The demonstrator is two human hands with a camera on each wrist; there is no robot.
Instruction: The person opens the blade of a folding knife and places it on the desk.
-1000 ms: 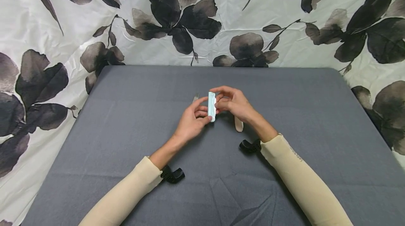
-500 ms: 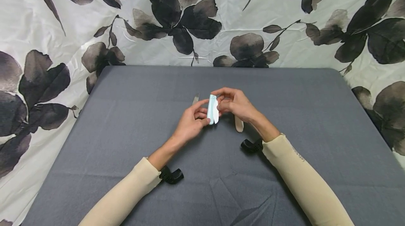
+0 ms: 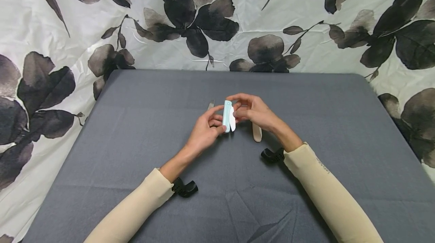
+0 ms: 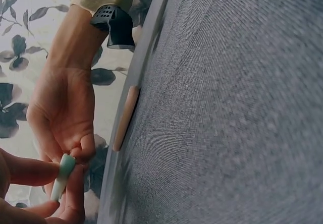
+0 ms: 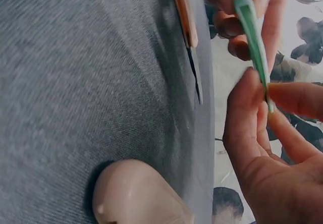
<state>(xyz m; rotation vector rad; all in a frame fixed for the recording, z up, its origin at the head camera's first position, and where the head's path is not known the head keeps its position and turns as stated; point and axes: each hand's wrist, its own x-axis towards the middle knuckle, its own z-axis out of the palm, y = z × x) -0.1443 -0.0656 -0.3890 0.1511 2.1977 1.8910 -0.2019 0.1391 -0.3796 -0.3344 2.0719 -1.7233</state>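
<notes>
A small folding knife (image 3: 226, 117) with a pale blue handle is held above the table, its white blade (image 3: 232, 119) swung slightly out from the handle. My left hand (image 3: 204, 129) grips the handle between thumb and fingers at its ends. From the right, my right hand (image 3: 255, 112) pinches the knife at the blade side and the upper end. In the right wrist view the green-looking handle (image 5: 254, 37) runs between both hands. Seen from the left wrist, fingers cover much of the knife (image 4: 64, 171).
On the grey-covered table (image 3: 142, 122) behind my left hand lies a knife with a metal blade (image 3: 211, 104); its brown handle (image 5: 184, 12) shows in the right wrist view. A beige, round-ended object (image 3: 257, 133) lies under my right hand. Floral fabric (image 3: 217, 20) hangs behind.
The white blade, folded nearly flush a second ago, has come partly out of the handle toward the right. Both hands have barely shifted.
</notes>
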